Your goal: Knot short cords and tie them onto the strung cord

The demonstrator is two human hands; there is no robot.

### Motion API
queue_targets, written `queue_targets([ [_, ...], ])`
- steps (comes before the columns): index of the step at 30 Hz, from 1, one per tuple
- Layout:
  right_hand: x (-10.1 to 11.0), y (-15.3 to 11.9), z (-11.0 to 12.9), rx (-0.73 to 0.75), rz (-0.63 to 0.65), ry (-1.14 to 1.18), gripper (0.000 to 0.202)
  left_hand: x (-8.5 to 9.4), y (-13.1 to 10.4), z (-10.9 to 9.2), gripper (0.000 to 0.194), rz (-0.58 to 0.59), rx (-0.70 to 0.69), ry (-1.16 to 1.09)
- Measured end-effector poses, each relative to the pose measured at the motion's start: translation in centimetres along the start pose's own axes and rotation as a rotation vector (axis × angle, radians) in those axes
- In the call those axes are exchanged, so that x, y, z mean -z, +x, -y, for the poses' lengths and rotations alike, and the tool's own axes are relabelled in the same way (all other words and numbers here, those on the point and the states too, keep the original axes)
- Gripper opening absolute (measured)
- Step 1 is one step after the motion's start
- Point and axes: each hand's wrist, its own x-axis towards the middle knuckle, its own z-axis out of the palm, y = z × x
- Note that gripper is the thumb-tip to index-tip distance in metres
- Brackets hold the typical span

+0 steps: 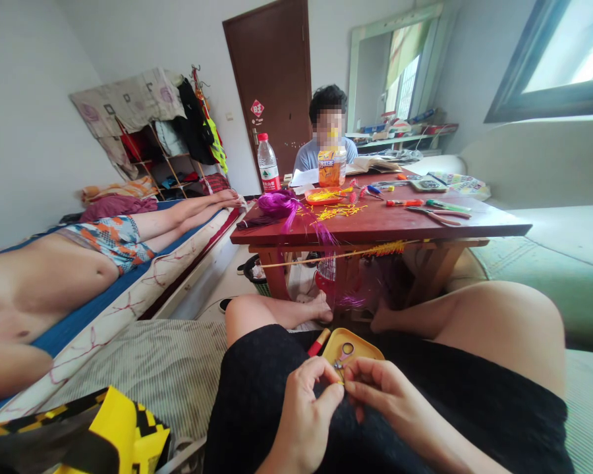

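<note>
The left hand (309, 405) slants up over the lap, wrist low, thumb and forefinger pinching a tiny yellow piece (341, 384) just this side of the yellow tray (368, 345); the right hand (388, 390) angles inward, fingers curled, fingertips closed on it too.

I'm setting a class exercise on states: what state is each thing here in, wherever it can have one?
Left grip, pinched on a yellow piece
Right grip, pinched, contents unclear
Scissors, in the tray, partly hidden
Door, shut
Water bottle, upright, capped
Drink bottle, upright
Book, open
Pliers, lying flat, handles apart
Purple strands, loose, draped over the table edge
</note>
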Motion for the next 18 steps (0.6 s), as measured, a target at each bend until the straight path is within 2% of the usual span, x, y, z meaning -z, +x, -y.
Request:
queue_targets([
  [3,-0.06,-0.22,-0.28,0.048,-0.032,-0.167,0.018,-0.03,0.22,0.00,0.012,0.036,0.043,0.020],
  [8,-0.15,-0.62,-0.02,0.136,-0.092,-0.513,0.015,-0.05,0.68,-0.23,0.013,0.079,-0.005,0.220],
  [15,-0.05,-0.42,-0.05,0.087,-0.088,-0.401,0.013,-0.14,0.65,-0.21,0.011,0.025,0.051,0.069],
  [18,-0.03,-0.52,-0.25,0.097,-0.087,-0.389,0.014,-0.34,0.47,-0.08,0.013,-0.010,-0.009,0.134],
])
